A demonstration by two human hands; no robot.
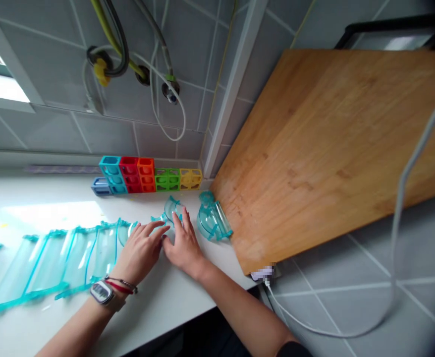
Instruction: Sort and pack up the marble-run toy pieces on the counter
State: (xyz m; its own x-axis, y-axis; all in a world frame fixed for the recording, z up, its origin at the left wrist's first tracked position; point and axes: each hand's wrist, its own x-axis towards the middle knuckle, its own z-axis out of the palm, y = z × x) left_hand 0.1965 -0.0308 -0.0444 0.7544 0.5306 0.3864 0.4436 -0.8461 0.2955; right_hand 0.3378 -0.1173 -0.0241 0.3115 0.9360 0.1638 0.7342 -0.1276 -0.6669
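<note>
My left hand (pixel 141 250), with a watch and red bracelet at the wrist, reaches right with its fingers stretched out. My right hand (pixel 185 248) lies beside it, fingers extended and apart, the tips at a curved translucent teal plastic piece (pixel 172 207). Whether they touch it or only overlap it in view, I cannot tell. The undersides of both hands are hidden. Left of my left hand, several clear teal track-like pieces (pixel 78 253) stand side by side in a row. Another group of curved teal pieces (pixel 212 218) sits to the right of my right hand.
Coloured plastic cube blocks (pixel 135 174) line the white counter (pixel 180 292) along the wall. A large wooden board (pixel 336 148) leans at the right. A white cable (pixel 396 238) hangs in front of it. Hoses and valves (pixel 128 69) are on the tiled wall.
</note>
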